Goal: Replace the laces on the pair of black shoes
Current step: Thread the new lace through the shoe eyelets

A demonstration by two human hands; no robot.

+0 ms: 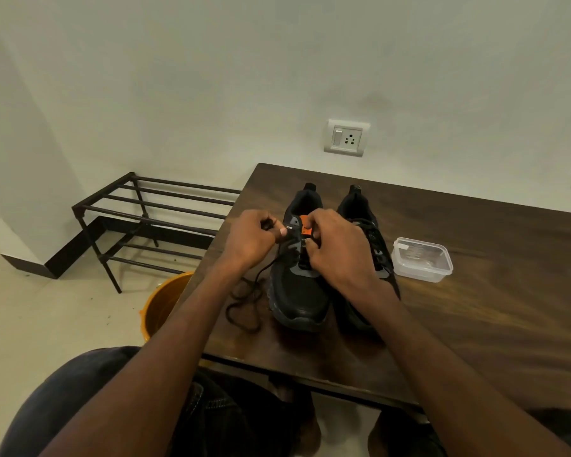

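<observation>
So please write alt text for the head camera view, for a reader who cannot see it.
A seated person works on the left shoe of a pair of black shoes on a dark wooden table: the left hand pinches a black lace and the right hand grips the shoe's eyelet area. A clear lidded container stands beside the right shoe.

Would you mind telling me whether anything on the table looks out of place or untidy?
Only the loose black lace: it trails from the left shoe in a tangled heap near the table edge, so it might slip off. The right shoe and the plastic container sit tidily.
</observation>
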